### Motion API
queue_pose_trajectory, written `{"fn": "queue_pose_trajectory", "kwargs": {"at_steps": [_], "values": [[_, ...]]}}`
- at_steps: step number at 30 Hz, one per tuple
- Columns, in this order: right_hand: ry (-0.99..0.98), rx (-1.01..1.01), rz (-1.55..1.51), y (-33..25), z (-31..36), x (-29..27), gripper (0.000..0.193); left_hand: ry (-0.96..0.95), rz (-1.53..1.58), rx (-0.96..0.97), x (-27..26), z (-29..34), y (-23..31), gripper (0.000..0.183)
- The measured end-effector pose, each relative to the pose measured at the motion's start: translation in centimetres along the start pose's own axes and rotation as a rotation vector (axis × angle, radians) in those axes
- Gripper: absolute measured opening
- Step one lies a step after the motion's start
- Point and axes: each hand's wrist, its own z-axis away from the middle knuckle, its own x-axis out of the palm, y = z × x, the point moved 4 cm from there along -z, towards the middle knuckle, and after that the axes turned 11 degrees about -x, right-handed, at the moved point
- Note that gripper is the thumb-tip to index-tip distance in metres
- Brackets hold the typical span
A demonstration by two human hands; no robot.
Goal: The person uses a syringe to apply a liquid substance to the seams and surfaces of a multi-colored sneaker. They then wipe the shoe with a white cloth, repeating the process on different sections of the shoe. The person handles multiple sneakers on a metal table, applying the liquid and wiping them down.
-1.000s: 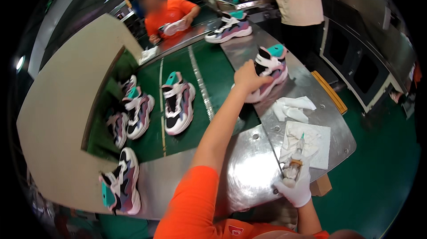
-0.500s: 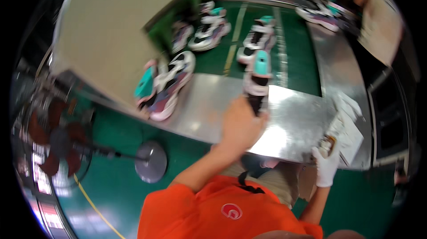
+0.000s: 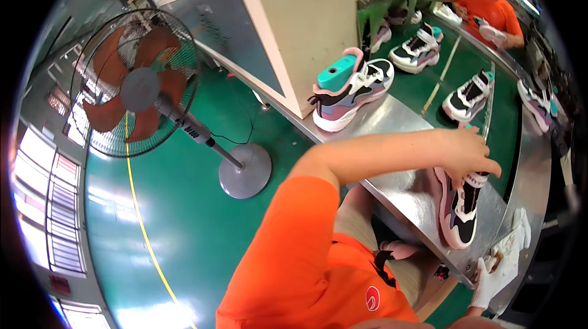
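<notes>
My bare left hand (image 3: 467,154) is closed over the ankle opening of a sneaker (image 3: 458,219), white, black and pink, standing on the metal ledge with its toe toward me. The fingers cover most of its collar. My right hand (image 3: 488,281), in a white glove, is at the ledge's right corner, its fingers curled round a small brownish-and-white thing too hidden to name. Beside it lies a crumpled white cloth or glove (image 3: 519,231). Another sneaker (image 3: 352,93) with a turquoise insert stands at the ledge's left end.
On the green belt (image 3: 422,93) sit more sneakers, one (image 3: 470,97) ahead and one (image 3: 418,50) near a beige machine housing (image 3: 306,23). Another sneaker (image 3: 536,104) is on the right rail. A co-worker (image 3: 490,14) in orange handles a shoe. A standing fan (image 3: 141,90) is left.
My view has swung left, bringing the fan fully in. The sneaker has come nearer along the ledge, and my left hand has shifted from its toe to its ankle opening.
</notes>
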Motion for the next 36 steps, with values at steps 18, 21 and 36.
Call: {"fn": "queue_pose_trajectory", "kwargs": {"at_steps": [18, 21, 36], "values": [[-0.501, 0.441, -1.516, -10.8, -8.9, 4.5, 0.05, 0.572, -0.052, -0.22, 2.6, 14.0, 3.5, 0.024], [-0.56, 0.464, -1.546, -11.8, -10.3, 7.1, 0.052, 0.535, -0.051, -0.255, 2.5, 14.5, 3.1, 0.021], [-0.645, 0.545, -1.417, -11.6, -11.4, 8.7, 0.062, 0.488, -0.004, -0.217, 3.0, 14.7, 2.4, 0.017]]}}
